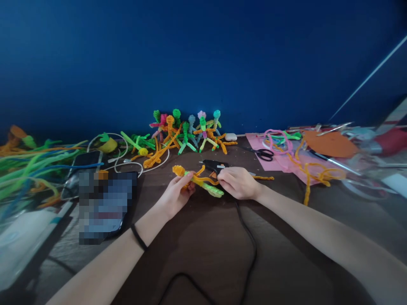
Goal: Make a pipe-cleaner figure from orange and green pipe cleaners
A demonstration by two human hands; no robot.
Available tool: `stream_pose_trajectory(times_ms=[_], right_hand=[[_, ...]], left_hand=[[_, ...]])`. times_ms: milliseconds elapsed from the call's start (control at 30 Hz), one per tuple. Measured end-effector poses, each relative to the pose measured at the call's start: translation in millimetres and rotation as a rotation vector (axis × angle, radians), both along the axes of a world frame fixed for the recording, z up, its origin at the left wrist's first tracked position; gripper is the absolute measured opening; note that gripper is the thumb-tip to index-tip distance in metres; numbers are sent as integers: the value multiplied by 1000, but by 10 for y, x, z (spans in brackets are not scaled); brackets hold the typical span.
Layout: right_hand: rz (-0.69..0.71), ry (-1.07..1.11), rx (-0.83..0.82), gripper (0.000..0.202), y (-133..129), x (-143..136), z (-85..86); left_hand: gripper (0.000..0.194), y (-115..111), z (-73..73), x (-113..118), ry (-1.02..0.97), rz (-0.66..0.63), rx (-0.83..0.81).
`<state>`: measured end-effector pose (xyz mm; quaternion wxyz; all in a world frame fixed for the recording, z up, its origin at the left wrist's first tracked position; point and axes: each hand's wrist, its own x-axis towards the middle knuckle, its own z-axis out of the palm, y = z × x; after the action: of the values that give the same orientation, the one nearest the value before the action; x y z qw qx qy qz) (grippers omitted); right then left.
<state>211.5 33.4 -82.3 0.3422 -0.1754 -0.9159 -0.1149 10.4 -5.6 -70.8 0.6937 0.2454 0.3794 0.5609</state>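
Observation:
My left hand grips an orange and green pipe-cleaner figure around its body, its orange head pointing left and its green leg pointing right. Just to the right, my right hand is closed around the handle of a black glue gun, whose nozzle end sits right above the figure. The gun's black cord trails toward me across the brown table.
Several finished pipe-cleaner figures stand against the blue wall. Loose pipe cleaners lie at the left beside a phone and a tablet. Black scissors, pink paper and orange pipe-cleaner pieces lie at the right.

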Motion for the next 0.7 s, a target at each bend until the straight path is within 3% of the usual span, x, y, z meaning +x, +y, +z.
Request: stream_pose_trajectory(times_ms=[333,500,700], right_hand=[[34,123,-127,22,-144,-107,71],[75,204,-240,11,-174,-165,21],[82,205,-245,10,-142,-131,-44]], left_hand=[[18,-20,-58,97,140,-41,86],[17,-39,-80,137,218,-87,186],[16,-31,-100,177,250,-77,197]])
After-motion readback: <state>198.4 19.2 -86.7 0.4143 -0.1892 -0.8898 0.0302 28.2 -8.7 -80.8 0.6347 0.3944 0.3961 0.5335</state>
